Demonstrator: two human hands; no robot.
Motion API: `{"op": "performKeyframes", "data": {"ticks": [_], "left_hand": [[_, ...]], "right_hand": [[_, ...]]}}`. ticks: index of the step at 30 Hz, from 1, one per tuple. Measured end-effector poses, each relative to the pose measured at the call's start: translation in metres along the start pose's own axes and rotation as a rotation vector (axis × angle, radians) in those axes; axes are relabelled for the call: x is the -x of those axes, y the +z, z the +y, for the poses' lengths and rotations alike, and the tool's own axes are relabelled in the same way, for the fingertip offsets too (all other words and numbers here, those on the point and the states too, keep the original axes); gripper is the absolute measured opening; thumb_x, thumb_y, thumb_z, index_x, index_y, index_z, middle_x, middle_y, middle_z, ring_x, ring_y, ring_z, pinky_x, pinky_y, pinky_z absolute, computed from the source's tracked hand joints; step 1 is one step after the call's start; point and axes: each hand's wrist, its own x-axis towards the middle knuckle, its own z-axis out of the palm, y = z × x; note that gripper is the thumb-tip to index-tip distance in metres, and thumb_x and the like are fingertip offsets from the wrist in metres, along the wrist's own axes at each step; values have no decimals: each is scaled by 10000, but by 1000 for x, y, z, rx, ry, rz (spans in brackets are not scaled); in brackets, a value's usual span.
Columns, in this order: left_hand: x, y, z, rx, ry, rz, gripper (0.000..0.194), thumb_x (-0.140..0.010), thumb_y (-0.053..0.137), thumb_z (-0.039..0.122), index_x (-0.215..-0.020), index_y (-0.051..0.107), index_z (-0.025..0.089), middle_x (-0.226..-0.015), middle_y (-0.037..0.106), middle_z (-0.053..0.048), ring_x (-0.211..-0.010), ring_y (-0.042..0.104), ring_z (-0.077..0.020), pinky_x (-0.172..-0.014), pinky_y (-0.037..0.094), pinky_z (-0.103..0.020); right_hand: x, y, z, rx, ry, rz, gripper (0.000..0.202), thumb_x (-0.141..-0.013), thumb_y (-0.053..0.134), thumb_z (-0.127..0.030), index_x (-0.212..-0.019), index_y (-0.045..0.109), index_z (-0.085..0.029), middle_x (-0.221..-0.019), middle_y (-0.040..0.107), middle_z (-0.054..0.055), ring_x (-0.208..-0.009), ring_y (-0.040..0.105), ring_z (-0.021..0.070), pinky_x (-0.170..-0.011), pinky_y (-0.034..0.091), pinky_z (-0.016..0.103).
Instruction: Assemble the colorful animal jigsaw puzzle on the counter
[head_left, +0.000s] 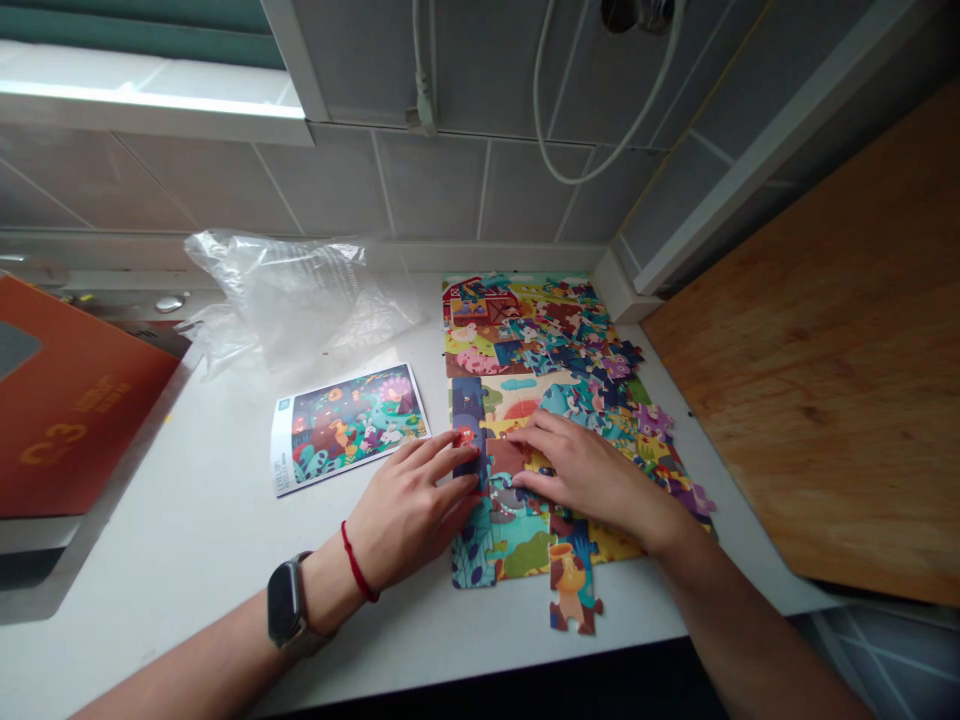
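My left hand lies with its fingers stretched out, the tips touching the dark blue left strip of joined jigsaw puzzle pieces. My right hand rests over the pieces just to the right, fingers extended and the thumb apart. Between the two hands is a brown puzzle area. Whatever lies beneath the right palm is hidden. Several loose pieces are heaped beyond and right of that hand. A small joined group showing an orange animal juts out toward the counter's front edge.
A printed picture sheet lies left of the puzzle. Behind it sits a crumpled clear plastic bag. An orange box stands at the far left, a wooden board at the right. A white cable hangs on the tiled wall.
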Motion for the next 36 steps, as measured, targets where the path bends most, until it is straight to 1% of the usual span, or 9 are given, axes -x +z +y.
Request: {"op": "performKeyframes", "data": {"ticks": [4,7,13,16,19,23,27,33,36], "left_hand": [[-1,-4,0,1,-23,-1,169,-1046,604,241,-1019,769,213,-1209,762,-83,-1119,701,-320,-832,624,-498],[-2,-6,0,23,-20,-14,166,-1043,611,240,-1010,771,210,-1181,750,-95,-1067,699,-300,-812,621,-480],[-4,-8,0,35,-11,-21,171,-1043,606,228,-1025,773,197,-1179,741,-103,-1061,695,-299,-812,618,-474],[-3,-8,0,28,-12,-21,172,-1043,606,229,-1021,773,196,-1177,741,-105,-1058,695,-301,-814,615,-477],[-3,-7,0,27,-16,-20,169,-1043,609,236,-1023,774,205,-1176,742,-102,-1063,695,-296,-824,611,-469],[-3,-6,-1,28,-26,-22,164,-1045,613,239,-1032,775,214,-1175,745,-100,-1069,695,-286,-834,609,-452],[-3,-7,0,27,-26,-31,173,-1046,608,235,-1038,778,209,-1180,744,-110,-1091,688,-291,-846,612,-463],[-4,-9,0,21,-11,-17,182,-1042,597,224,-1028,778,202,-1163,751,-106,-1072,692,-303,-815,622,-478],[-4,-7,0,18,-14,-20,176,-1036,603,216,-1031,778,201,-1168,751,-105,-1085,689,-303,-833,625,-476]], "right_hand": [[-1,1,0,-21,26,3,350,-920,805,-279,-1250,701,-220,-1227,698,99,-1145,693,283,-1004,579,431],[-1,0,0,-47,43,6,362,-907,815,-269,-1243,689,-224,-1267,694,103,-1172,684,286,-1018,571,430],[-3,-1,-3,-97,81,-16,356,-900,790,-225,-1233,667,-212,-1289,664,109,-1185,670,281,-1015,558,420],[-4,1,-4,-113,84,-6,356,-887,770,-191,-1222,652,-199,-1266,653,107,-1172,662,272,-1018,543,415],[-5,3,-5,-115,107,0,354,-872,765,-179,-1207,649,-192,-1210,659,98,-1128,665,265,-979,542,399],[-5,4,-4,-116,124,-5,334,-859,766,-179,-1175,659,-197,-1124,672,76,-1027,671,246,-897,542,372],[-5,3,-4,-150,128,-4,302,-850,774,-172,-1134,679,-205,-1054,673,53,-958,666,221,-834,530,338],[-6,2,-4,-197,140,2,288,-851,802,-154,-1124,720,-197,-1014,688,40,-920,666,205,-816,521,322],[-6,3,-3,-200,141,16,299,-850,828,-164,-1133,735,-196,-1054,701,55,-941,674,211,-833,525,326]]}}
